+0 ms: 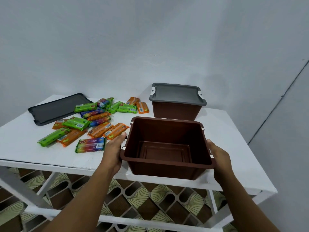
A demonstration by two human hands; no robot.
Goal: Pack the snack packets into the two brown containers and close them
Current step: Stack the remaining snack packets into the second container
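1. Both forearms rise from the bottom edge. The left hand point(115, 148) and right hand point(217, 156) clasp opposite short sides of the open brown container point(167, 169).
2. Each thumb lies up by the rim. The other fingers curl round the outer walls and are mostly hidden, so their spread cannot be told.
3. That container is smooth, rigid plastic, rectangular with walls tapering down to a stepped base. It has small white clips at the rim corners and nothing inside. It is at the front edge of the white table point(25, 148); whether it rests there or is lifted is unclear.
4. Left of it, the snack packets point(93, 121) lie scattered. They are glossy oblong wrappers in green, orange and rainbow stripes. One orange packet is just beside the left thumb.
5. Farther left lies a flat dark grey lid point(55, 109) with rounded corners, at the edge of the pile.
6. Behind the open container stands the second brown container point(177, 113), closed under a grey lid with white latches point(177, 94), near the pale wall.
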